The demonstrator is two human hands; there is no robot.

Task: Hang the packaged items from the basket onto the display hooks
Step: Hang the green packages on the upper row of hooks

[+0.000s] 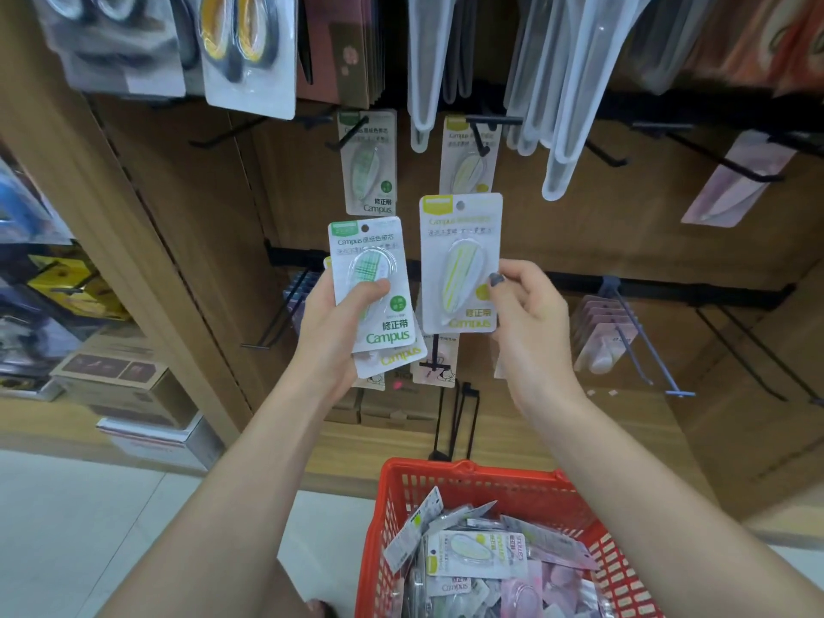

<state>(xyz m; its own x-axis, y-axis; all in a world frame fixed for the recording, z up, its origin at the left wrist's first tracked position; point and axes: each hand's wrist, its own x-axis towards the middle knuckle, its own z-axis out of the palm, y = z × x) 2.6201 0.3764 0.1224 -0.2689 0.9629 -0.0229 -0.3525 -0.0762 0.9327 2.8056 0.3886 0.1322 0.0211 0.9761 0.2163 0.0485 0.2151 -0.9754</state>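
At six o'clock my red basket [481, 488] holds a heap of packaged items [486, 550]. My left hand [330, 323] has its grip clamped on a stack of green packs [374, 283]; my right hand [530, 314] pinches a yellow pack [459, 260]. At twelve o'clock two packs hang on display hooks [479, 136].

Correction-tape packs [461, 260]: matt white card backing under glossy clear plastic blisters. Basket [481, 488]: red moulded plastic lattice, slight sheen. Display hooks [481, 138]: black, probably painted metal wire; back panel [624, 225]: smooth matt wood-look board.
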